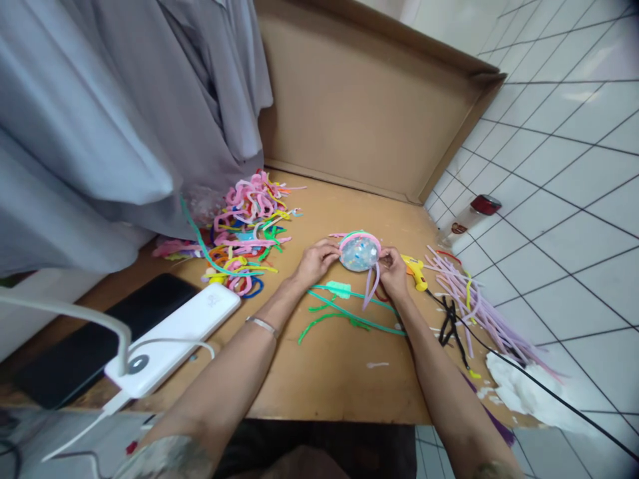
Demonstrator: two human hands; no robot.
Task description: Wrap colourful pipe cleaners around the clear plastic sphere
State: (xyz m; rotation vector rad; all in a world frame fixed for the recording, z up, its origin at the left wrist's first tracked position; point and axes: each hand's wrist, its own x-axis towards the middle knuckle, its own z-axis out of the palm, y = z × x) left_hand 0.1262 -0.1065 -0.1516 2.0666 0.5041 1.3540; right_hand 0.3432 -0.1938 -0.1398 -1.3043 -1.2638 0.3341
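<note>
Between my two hands is a clear round piece with coloured specks [358,255], its upper rim wrapped in pink and green pipe cleaners [368,237]. My left hand [319,258] pinches its left edge. At its right edge my right hand [392,269] has its fingers closed on the rim, and a lilac pipe cleaner [369,290] hangs down beside them. Below lie long teal pipe cleaners [344,311], short bright green pieces [319,324] and a mint-coloured piece [339,289]. A yellow glue gun [416,271] lies just right of my right hand.
Tangled colourful pipe cleaners [249,213] are heaped at the left. A white power bank [174,339] with a cable lies by a black phone-like slab [114,332]. Lilac pipe cleaners [469,299], white fluff [524,386] and a clear bottle [469,216] are at the right. Cardboard [359,100] stands behind.
</note>
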